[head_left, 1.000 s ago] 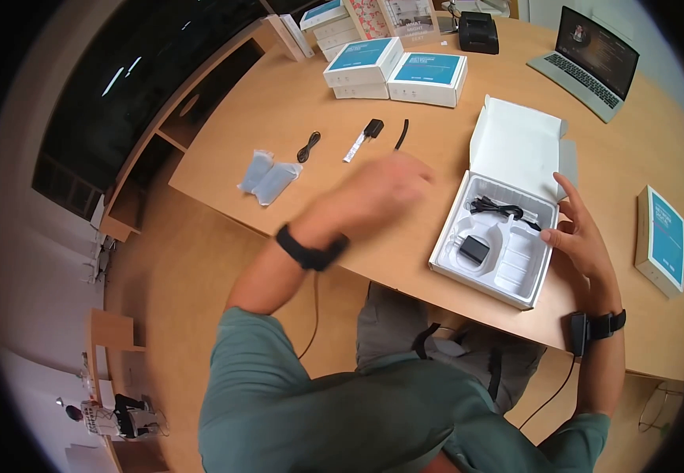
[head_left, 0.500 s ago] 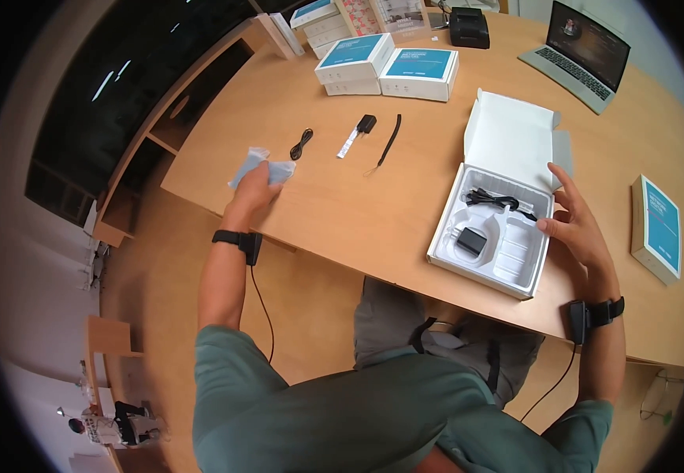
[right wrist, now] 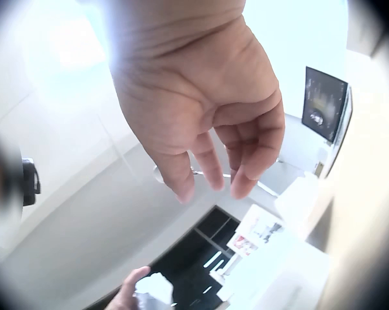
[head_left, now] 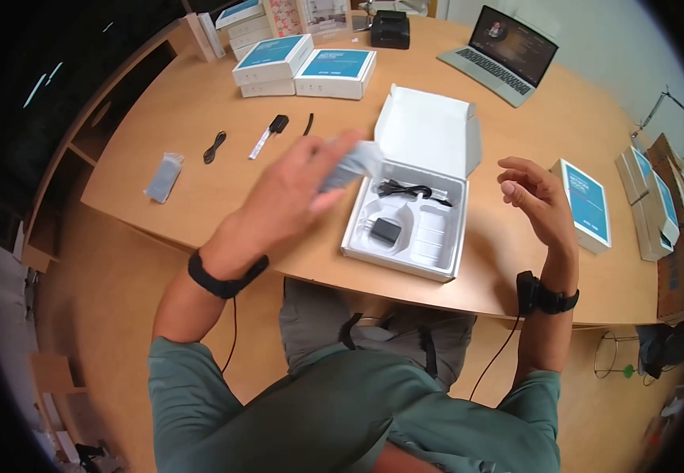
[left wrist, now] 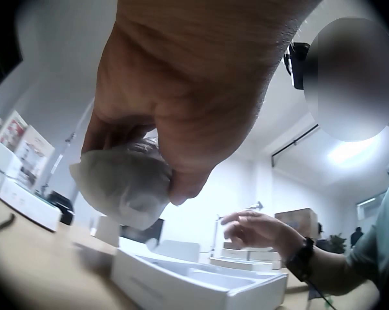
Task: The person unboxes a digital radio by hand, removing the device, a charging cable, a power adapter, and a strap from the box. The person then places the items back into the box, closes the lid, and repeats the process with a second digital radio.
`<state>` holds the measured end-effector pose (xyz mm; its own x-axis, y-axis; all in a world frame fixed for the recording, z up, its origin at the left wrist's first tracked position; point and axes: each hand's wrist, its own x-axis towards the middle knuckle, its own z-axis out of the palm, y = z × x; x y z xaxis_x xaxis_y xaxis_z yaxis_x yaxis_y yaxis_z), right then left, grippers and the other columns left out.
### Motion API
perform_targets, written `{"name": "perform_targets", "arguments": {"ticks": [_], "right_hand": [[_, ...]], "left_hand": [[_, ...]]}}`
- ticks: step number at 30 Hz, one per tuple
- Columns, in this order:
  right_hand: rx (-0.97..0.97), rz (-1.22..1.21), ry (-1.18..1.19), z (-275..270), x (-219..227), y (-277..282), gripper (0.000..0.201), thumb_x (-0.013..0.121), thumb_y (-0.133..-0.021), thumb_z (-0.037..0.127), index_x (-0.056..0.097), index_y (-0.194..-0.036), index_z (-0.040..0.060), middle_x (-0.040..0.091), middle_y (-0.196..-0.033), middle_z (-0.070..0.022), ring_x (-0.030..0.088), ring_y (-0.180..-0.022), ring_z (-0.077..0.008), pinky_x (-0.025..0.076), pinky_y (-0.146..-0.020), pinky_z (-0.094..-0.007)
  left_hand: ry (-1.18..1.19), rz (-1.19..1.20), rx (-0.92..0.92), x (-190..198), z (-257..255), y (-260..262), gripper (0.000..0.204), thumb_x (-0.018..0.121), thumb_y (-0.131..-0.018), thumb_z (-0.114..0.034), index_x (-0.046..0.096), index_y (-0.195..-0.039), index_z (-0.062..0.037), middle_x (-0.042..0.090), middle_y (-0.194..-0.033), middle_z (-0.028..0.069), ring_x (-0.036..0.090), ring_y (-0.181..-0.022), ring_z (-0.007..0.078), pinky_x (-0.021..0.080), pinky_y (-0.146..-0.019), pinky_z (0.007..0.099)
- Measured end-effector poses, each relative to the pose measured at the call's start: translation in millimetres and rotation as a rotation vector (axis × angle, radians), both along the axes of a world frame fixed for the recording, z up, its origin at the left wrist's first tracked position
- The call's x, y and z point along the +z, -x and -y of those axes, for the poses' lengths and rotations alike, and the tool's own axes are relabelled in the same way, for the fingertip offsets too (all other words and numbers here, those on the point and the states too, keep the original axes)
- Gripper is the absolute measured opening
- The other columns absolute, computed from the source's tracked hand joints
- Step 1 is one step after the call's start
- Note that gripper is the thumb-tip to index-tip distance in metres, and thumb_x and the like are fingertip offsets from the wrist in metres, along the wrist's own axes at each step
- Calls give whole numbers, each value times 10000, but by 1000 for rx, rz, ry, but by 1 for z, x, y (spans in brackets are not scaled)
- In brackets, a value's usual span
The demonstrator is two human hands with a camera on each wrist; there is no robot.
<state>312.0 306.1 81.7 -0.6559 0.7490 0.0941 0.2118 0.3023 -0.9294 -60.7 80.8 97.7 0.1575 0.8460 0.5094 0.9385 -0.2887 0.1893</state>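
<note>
My left hand (head_left: 275, 193) grips a frosted plastic-wrapped packet (head_left: 350, 165), held in the air at the left edge of an open white box (head_left: 401, 267). What the wrapping contains is hidden. The left wrist view shows thumb and fingers pinching the packet from above, with the box below. Inside the box's moulded tray lie a bundled black cable (head_left: 407, 189) and a black power adapter (head_left: 386, 229); its lid leans back. To the right of the box, my right hand (head_left: 537, 201) hovers with loosely curled fingers and holds nothing.
On the left side of the table lie another wrapped packet (head_left: 164, 177), a coiled black cable (head_left: 214, 147), a black adapter (head_left: 279, 124) with a white strip, and a black strap (head_left: 309, 124). Blue-and-white boxes (head_left: 334, 75) stand behind, a laptop (head_left: 507, 55) at the back right.
My left hand has picked up one of the two packets from the left and carried it right to the box. My right hand has let go of the box's right side and moved away.
</note>
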Motion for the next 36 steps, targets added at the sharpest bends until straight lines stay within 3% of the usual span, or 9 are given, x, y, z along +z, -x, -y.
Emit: {"name": "perform_targets", "arguments": {"ticks": [4,8,14,17,24,26,29,32,36], "right_hand": [[50,-255,-319,58,31,18,401,777,-1014,7,721,-1410,28,769,-1234,-81,738,-1035,-150,594,-911,-272],[59,-303,-612,91,25,47,410,790,-1003,11,728,-1408,38,784,-1280,-109,767,-1077,-216,640,-895,-331],[-195,-625,-327,91,-13,53,212,759,-1056,14,773,-1261,-36,811,-1105,-101,755,-981,-117,622,-856,-285],[-271,-584,-342,89,-29,56,182,748,-1068,33,765,-1230,-48,811,-1080,-92,760,-964,-119,612,-854,-271],[-189,-466,-201,104,-54,53,274,694,-1075,34,718,-1334,-50,809,-1117,-127,766,-1009,-148,621,-898,-306],[-166,-412,-169,112,-48,37,358,724,-1045,87,692,-1376,-48,807,-1161,-163,784,-1041,-217,620,-935,-349],[-100,-83,-504,124,-56,14,578,865,-920,264,677,-1411,24,739,-1316,-188,708,-1166,-411,590,-1029,-469],[-47,63,-756,136,-74,7,583,900,-873,276,689,-1367,51,694,-1389,-170,674,-1239,-392,580,-1040,-476],[-103,-19,-674,141,-93,11,512,911,-844,211,684,-1268,38,678,-1421,-158,653,-1263,-396,571,-1054,-472]], "left_hand": [[-15,-19,-136,8,-28,-56,981,865,-879,-121,375,-1728,-160,619,-1139,187,688,-1009,382,606,-869,453],[63,211,-239,20,-43,-92,938,846,-884,-116,408,-1711,-177,650,-1220,210,672,-1076,409,586,-932,462],[169,346,-260,33,-55,-107,857,841,-907,-189,453,-1670,-150,687,-1237,191,703,-1050,325,583,-922,404],[245,552,-374,28,-65,-110,714,854,-933,-220,556,-1573,-116,744,-1174,119,705,-1012,186,575,-939,354],[298,585,-361,13,-73,-112,696,872,-927,-245,567,-1533,-90,760,-1143,106,706,-1007,178,580,-920,346],[371,481,-329,9,-77,-109,688,885,-925,-288,578,-1502,-70,766,-1146,123,706,-1012,174,583,-908,349],[395,575,-192,5,-78,-114,653,893,-920,-318,606,-1440,-45,772,-1097,116,707,-982,158,586,-877,348],[451,517,-123,3,-83,-120,615,896,-912,-350,625,-1360,-27,778,-1037,131,731,-943,178,591,-844,361],[510,350,-99,-9,-93,-126,580,877,-922,-398,627,-1268,-5,781,-990,173,758,-901,243,593,-817,390]]}}
